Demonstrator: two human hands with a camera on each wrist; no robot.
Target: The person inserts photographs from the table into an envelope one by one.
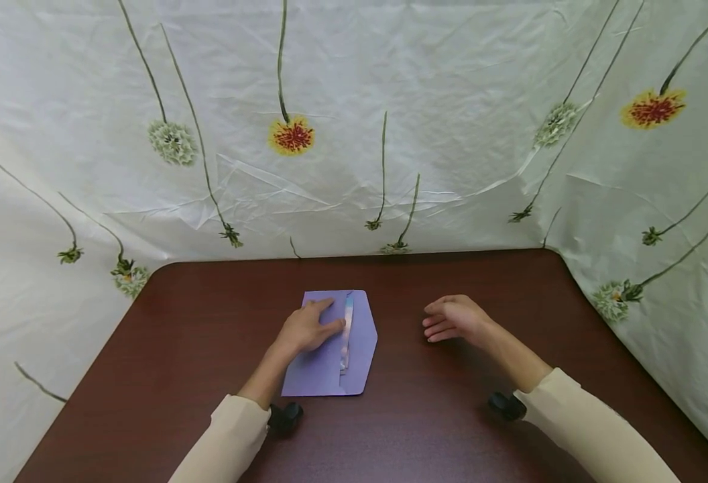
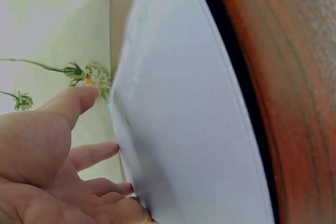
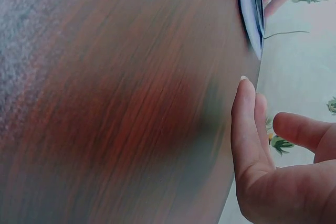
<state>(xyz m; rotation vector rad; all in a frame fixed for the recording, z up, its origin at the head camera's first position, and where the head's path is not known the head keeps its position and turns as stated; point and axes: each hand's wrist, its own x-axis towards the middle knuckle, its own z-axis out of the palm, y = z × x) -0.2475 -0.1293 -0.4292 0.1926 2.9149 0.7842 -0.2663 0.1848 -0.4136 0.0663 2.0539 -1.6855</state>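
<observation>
A lavender envelope (image 1: 314, 372) lies on the table with its pointed flap (image 1: 363, 342) unfolded to the right. Along the envelope's mouth shows a narrow strip of a pink, white and blue paper (image 1: 347, 329); the rest of it is hidden inside. My left hand (image 1: 310, 327) rests on the envelope with fingers spread, the thumb reaching to the strip. In the left wrist view, the fingertips (image 2: 116, 148) touch the pale envelope surface (image 2: 178, 87). Off to the right, my right hand (image 1: 458, 318) hovers over the table, fingers relaxed and holding nothing.
The dark brown wooden table (image 1: 221, 302) has rounded far corners. Behind it and along both sides hangs a white cloth (image 1: 342, 80) printed with flowers. A black wrist device (image 1: 285, 417) sits at the left cuff and another (image 1: 507, 406) at the right.
</observation>
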